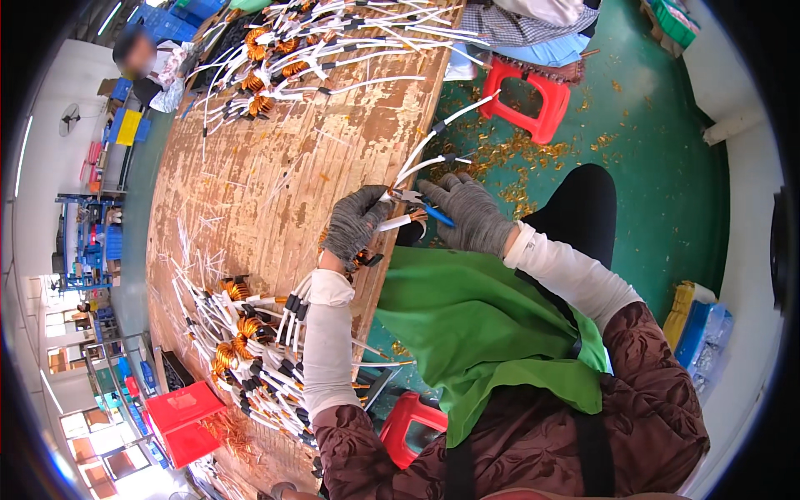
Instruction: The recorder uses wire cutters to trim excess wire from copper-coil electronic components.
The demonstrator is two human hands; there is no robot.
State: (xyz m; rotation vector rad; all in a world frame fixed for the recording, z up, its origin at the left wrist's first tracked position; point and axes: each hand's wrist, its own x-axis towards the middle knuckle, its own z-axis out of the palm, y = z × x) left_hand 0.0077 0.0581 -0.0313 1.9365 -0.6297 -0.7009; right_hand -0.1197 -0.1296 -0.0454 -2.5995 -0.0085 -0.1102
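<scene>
My left hand (355, 223), in a grey glove, is closed around a copper-wound coil with white cables, close to the table's right edge. Two of its white cables (414, 152) with black sleeves stretch up and right past the edge. A short white cable end (397, 222) with bare copper strands sticks out below. In my right hand (472, 212), also gloved in grey, is a pair of pliers with blue handles (439, 217). The plier jaws reach the cables right beside my left fingers. My left hand mostly hides the coil.
The worn wooden table (275, 167) carries a pile of cabled coils (258, 62) at its far end and another pile (246, 342) near me. A red bin (182, 421) stands at lower left. Red stools (533, 100) and scattered scraps are on the green floor. Another person sits far right.
</scene>
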